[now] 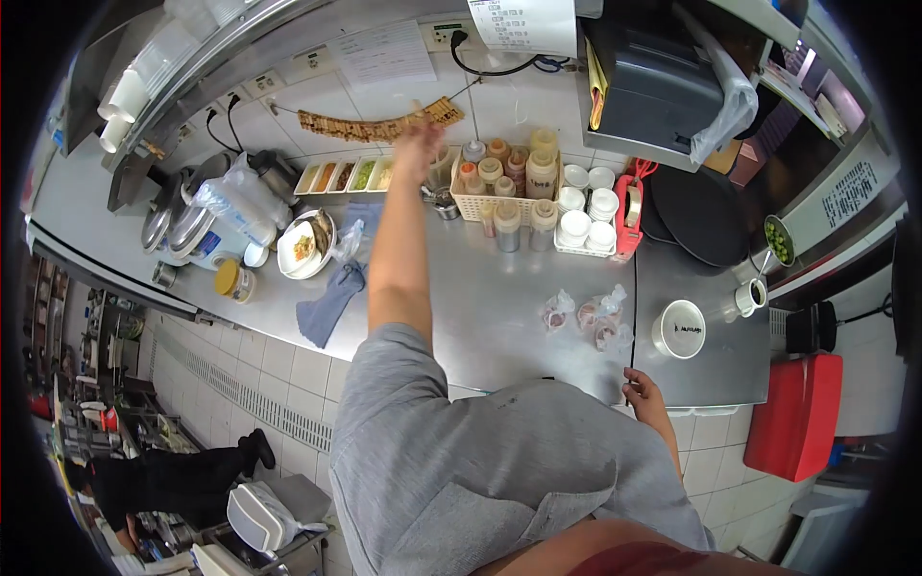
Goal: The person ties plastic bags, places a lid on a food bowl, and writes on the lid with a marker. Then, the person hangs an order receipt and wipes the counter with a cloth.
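My left hand [419,152] is stretched far forward to the wall and blurred. It is at the right part of a row of what look like wooden clothespins [360,129], strung on a wire. Its fingers are smeared, so any hold on a pin cannot be made out. Below it stand a rack of small topping tubs [344,177] and a cream basket of squeeze bottles [499,205]. My right hand [647,394] rests low at the counter's front edge, fingers loosely bent and apart, with nothing visible in them. Nearby are small knotted plastic bags [603,315] and a white lidded tub [678,329].
On the steel counter [461,326] are a blue cloth [331,302], a plate of food [302,248], a yellow-lidded jar [233,280], white cups [576,228] and a red tape dispenser [627,216]. A printer [663,91] hangs above. A person in dark clothes [182,480] is behind left.
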Demonstrator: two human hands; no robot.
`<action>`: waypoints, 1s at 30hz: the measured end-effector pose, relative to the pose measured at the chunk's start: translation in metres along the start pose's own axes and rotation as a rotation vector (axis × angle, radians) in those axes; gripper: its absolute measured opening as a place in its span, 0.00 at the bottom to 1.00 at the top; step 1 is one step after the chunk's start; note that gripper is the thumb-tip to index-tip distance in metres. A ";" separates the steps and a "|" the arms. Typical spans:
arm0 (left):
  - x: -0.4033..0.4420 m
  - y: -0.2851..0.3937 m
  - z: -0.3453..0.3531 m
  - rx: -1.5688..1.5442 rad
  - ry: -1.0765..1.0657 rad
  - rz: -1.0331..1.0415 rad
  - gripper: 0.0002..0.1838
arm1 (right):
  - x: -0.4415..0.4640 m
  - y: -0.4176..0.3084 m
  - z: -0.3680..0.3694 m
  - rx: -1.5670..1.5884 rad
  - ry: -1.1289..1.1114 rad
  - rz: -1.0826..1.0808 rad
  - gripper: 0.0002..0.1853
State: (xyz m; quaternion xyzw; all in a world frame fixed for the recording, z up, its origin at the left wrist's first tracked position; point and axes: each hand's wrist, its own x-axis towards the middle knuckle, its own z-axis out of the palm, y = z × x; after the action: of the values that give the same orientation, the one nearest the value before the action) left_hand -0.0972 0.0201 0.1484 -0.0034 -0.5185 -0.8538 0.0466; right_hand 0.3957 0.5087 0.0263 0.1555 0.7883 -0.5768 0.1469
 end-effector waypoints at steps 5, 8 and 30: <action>0.058 -0.082 0.036 -0.143 0.053 -0.222 0.11 | -0.005 -0.006 -0.002 0.098 0.064 0.015 0.24; 0.074 -0.092 0.049 -0.317 0.027 -0.209 0.10 | -0.011 -0.014 -0.006 0.097 0.162 0.002 0.24; -0.088 -0.099 -0.183 1.200 0.596 0.052 0.22 | -0.023 -0.005 -0.007 0.155 0.060 0.008 0.19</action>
State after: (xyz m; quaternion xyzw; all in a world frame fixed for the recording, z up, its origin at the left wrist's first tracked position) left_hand -0.0104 -0.0895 -0.0285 0.2464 -0.8681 -0.3805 0.2021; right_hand 0.4145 0.5127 0.0423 0.1870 0.7446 -0.6307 0.1131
